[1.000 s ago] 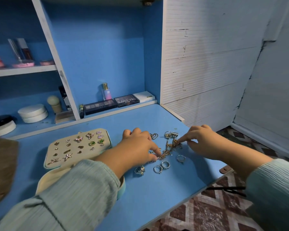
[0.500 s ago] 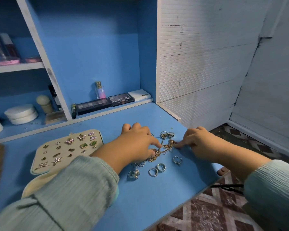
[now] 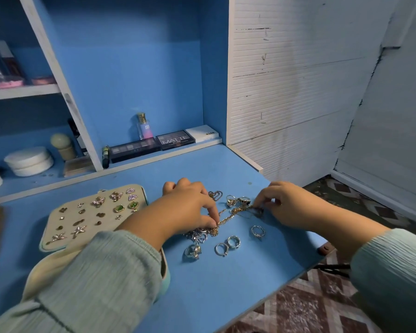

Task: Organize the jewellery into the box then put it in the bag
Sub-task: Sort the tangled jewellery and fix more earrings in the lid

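Both hands on gold chain, blue desk.
Left hand point(image 3: 190, 207) pinches chain point(image 3: 228, 218) at one end; right hand point(image 3: 287, 204) pinches the other. Rings point(image 3: 227, 246) lie loose just beside. Open box point(image 3: 94, 216), earrings pinned on its pad, sits left of them.

I count six loose rings point(image 3: 258, 231) mid-frame, one gold chain point(image 3: 228, 218) between my two hands point(image 3: 190, 207), one open jewellery box point(image 3: 58, 246) lower left, and two eyeshadow palettes point(image 3: 175, 140) at upper centre.
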